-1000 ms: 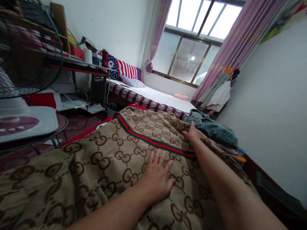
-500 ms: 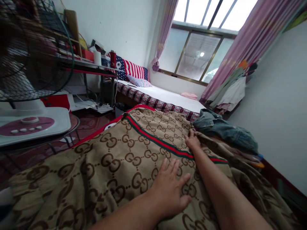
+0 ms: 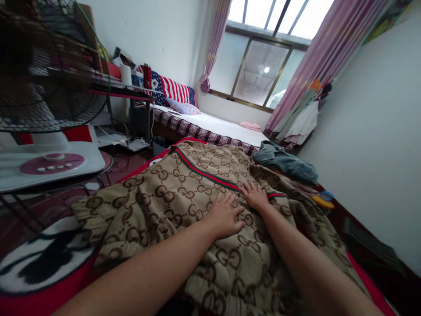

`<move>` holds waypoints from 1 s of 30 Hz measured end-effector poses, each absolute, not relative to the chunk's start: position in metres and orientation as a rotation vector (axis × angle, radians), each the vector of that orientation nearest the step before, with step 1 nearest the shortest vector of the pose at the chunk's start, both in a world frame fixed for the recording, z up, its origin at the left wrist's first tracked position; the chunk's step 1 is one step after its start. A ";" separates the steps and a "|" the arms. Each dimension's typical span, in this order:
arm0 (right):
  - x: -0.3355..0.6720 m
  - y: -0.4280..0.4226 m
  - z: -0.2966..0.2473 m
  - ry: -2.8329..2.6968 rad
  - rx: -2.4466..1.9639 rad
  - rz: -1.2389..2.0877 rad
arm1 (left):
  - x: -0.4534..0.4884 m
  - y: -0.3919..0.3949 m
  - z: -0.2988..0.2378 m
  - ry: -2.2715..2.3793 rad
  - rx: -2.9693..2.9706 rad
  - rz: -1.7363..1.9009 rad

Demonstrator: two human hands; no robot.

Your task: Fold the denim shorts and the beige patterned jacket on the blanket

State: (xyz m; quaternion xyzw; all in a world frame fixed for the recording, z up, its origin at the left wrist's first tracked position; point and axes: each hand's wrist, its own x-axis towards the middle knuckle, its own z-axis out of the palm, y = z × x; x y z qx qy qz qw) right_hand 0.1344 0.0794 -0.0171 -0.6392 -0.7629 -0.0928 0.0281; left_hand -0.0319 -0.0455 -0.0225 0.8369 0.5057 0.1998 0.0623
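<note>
A tan jacket (image 3: 184,210) with a brown letter pattern lies spread out in front of me. A green and red stripe (image 3: 210,175) crosses it, and its gathered hem and a cuff show near me. My left hand (image 3: 226,216) rests flat on the fabric below the stripe, fingers spread. Just to the right and farther off, my right hand (image 3: 255,195) lies flat with its fingertips at the stripe. Neither hand grips the cloth. Creases run through the jacket around both forearms.
Under the jacket is a red blanket (image 3: 371,281) with a black and white figure. Folded denim (image 3: 284,162) lies at the right. A fan (image 3: 52,153) stands at the left, before a cluttered desk (image 3: 121,93). A bed (image 3: 210,120) stands below the window.
My view has shifted back, bringing the jacket's hem and more of the red blanket into sight. My right hand has come nearer, onto the stripe. My left hand stays flat on the jacket.
</note>
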 end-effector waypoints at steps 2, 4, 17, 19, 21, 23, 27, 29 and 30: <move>0.153 0.064 -0.012 -2.333 -2.008 -0.391 | -0.032 -0.047 -0.022 1.533 2.537 0.574; 0.172 0.055 -0.005 -2.275 -2.145 -0.345 | -0.033 -0.047 -0.022 1.528 2.545 0.552; 0.090 0.031 -0.033 -2.074 -1.455 0.165 | -0.035 -0.040 -0.024 1.470 2.589 0.572; 0.098 0.035 -0.044 -1.988 -1.332 0.266 | -0.035 -0.045 -0.024 1.502 2.619 0.504; 0.106 0.041 -0.048 -1.934 -1.249 0.329 | -0.038 -0.054 -0.018 1.510 2.685 0.425; 0.109 0.045 -0.048 -1.905 -1.221 0.344 | -0.049 -0.068 -0.005 1.407 2.766 0.338; 0.104 0.041 -0.044 -1.886 -1.221 0.287 | -0.108 -0.098 0.037 1.059 2.705 0.434; 0.098 0.033 -0.040 -1.864 -1.207 0.216 | -0.155 -0.106 0.055 1.278 2.570 0.807; 0.093 0.029 -0.038 -1.849 -1.183 0.170 | -0.180 -0.107 0.061 1.506 2.489 1.006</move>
